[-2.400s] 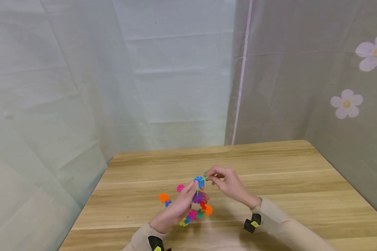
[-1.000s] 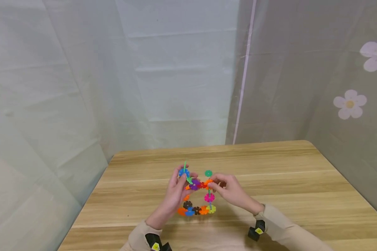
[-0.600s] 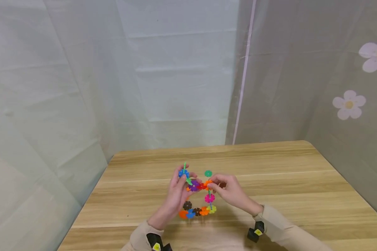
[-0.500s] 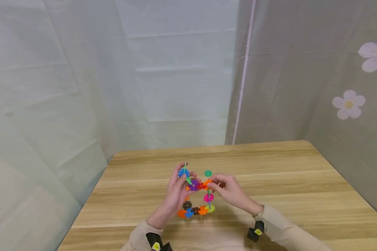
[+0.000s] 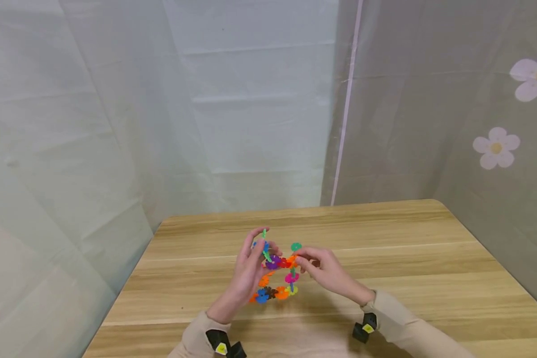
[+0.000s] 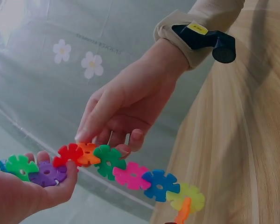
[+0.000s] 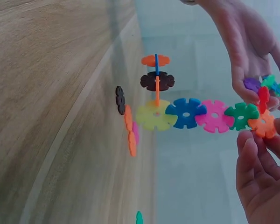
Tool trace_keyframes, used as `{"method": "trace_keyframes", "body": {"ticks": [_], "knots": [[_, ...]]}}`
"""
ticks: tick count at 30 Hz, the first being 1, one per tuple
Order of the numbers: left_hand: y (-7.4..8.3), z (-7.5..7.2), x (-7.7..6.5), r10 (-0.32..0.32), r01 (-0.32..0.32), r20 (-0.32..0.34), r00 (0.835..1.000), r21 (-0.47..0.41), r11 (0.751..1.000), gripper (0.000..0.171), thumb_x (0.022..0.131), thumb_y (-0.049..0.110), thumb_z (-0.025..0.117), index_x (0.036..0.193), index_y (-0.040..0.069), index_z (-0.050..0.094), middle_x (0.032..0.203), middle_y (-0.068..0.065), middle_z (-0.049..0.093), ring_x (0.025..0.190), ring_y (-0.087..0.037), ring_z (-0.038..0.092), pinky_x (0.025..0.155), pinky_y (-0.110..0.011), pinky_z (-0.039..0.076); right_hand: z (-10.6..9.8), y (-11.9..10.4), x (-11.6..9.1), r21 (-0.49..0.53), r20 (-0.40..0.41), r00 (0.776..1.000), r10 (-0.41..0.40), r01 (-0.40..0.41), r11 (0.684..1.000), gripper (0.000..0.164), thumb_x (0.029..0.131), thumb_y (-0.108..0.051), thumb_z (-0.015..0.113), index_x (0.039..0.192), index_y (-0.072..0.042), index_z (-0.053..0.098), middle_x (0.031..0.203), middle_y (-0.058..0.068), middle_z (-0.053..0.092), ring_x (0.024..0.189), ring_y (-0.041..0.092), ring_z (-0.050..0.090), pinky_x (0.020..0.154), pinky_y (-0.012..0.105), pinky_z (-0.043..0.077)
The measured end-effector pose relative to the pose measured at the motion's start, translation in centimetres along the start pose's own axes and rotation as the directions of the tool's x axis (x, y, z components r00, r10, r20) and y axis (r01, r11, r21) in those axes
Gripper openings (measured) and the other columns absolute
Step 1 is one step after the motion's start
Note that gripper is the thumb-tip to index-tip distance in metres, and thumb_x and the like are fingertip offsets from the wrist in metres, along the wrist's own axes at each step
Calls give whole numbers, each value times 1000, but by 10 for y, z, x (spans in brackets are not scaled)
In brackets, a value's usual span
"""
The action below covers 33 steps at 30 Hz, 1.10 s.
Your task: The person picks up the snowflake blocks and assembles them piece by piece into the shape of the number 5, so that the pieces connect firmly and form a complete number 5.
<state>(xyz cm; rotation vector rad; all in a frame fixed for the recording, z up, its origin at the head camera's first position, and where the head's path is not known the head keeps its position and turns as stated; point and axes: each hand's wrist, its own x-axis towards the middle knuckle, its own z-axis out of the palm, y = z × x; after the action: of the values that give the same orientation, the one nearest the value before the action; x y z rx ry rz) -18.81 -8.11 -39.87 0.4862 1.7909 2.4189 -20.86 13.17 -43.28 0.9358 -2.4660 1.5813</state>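
Interlocking plastic snowflake discs are joined in a bent, many-coloured chain held above the table. My left hand (image 5: 243,278) grips its upper left end, thumb on a blue disc (image 5: 266,246), with a bright green disc (image 6: 21,167) and a purple disc (image 6: 47,174) beside it. My right hand (image 5: 331,273) pinches an orange disc (image 7: 262,124) between thumb and fingers; a red disc (image 6: 69,155) adjoins it. From there hang a green disc (image 6: 110,161), a pink disc (image 6: 131,176), a blue disc (image 6: 161,185) and a yellow disc (image 6: 189,197), then a lower row with a black disc (image 7: 157,81).
Under the hands is the wooden tabletop (image 5: 385,238). A loose green disc (image 5: 296,246) lies behind the chain. Close to the table surface in the right wrist view are a black disc (image 7: 120,100) and orange discs (image 7: 129,117). Pale curtains (image 5: 259,124) stand behind.
My right hand has gone from a green disc at the chain's upper end to the orange disc. My left hand has turned up and leftward, turning the chain; its lower row has lately shifted slightly left and up.
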Motion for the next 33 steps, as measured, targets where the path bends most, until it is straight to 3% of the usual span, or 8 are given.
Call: {"method": "trace_keyframes", "body": {"ticks": [7, 12, 16, 21, 24, 27, 31, 33], "knots": [[4, -5, 1, -11, 12, -55, 998, 7, 1000, 30, 106, 30, 35, 134, 20, 38, 94, 2, 60, 92, -14, 62, 81, -40, 55, 1, 4, 2, 25, 16, 999, 48, -48, 999, 25, 104, -16, 44, 113, -5, 64, 85, 12, 65, 64, 6, 55, 51, 27, 50], [6, -10, 2, -13, 13, -74, 997, 3, 1000, 29, 105, 33, 37, 132, 21, 40, 93, 3, 61, 92, -15, 62, 78, -38, 55, 3, 11, 3, 13, 62, 993, 102, -103, 995, 24, 104, -18, 43, 109, -8, 64, 95, 11, 65, 71, 10, 57, 56, 31, 53], [9, -15, 2, 3, -1, -88, 996, 19, 1000, 29, 106, 33, 36, 131, 21, 40, 93, 2, 61, 94, -17, 62, 74, -34, 54, 6, 19, 4, -48, 131, 986, 102, -97, 994, 23, 103, -18, 46, 109, -7, 66, 101, 14, 66, 77, 18, 60, 62, 31, 54], [13, -21, 3, 40, -37, -112, 993, 24, 999, 28, 106, 32, 34, 132, 21, 38, 94, 2, 61, 94, -15, 62, 80, -34, 55, 12, 29, 4, -159, 219, 972, 79, -45, 986, 19, 99, -12, 52, 106, -4, 68, 101, 12, 69, 80, 9, 59, 70, 21, 51], [14, -24, 5, 56, -54, -134, 989, 18, 998, 30, 106, 34, 35, 132, 21, 38, 95, 2, 60, 94, -15, 61, 85, -37, 55, 16, 31, 1, -211, 292, 951, 98, -36, 977, 17, 97, -10, 53, 103, -6, 69, 101, 6, 71, 80, 5, 58, 72, 19, 50], [15, -26, 7, 73, -73, -159, 985, 8, 997, 31, 105, 35, 37, 132, 20, 37, 96, 1, 59, 95, -16, 60, 87, -39, 55, 22, 29, -1, -282, 380, 921, 87, 26, 959, 17, 97, -10, 55, 103, -11, 71, 102, 0, 71, 83, 2, 60, 75, 19, 51], [15, -30, 9, 87, -88, -186, 979, 4, 996, 32, 105, 34, 36, 133, 19, 36, 96, 0, 58, 97, -18, 60, 88, -40, 55, 31, 23, -2, -336, 483, 874, 43, 140, 931, 21, 96, -11, 56, 112, -11, 70, 106, -1, 71, 86, -1, 59, 80, 18, 50], [14, -31, 10, 85, -84, -200, 976, 11, 996, 32, 105, 35, 37, 134, 20, 36, 96, 1, 59, 96, -17, 60, 87, -39, 55, 37, 21, -1, -337, 515, 857, 26, 175, 925, 26, 95, -10, 56, 120, -10, 67, 103, 0, 71, 80, -3, 55, 76, 16, 49]]}}
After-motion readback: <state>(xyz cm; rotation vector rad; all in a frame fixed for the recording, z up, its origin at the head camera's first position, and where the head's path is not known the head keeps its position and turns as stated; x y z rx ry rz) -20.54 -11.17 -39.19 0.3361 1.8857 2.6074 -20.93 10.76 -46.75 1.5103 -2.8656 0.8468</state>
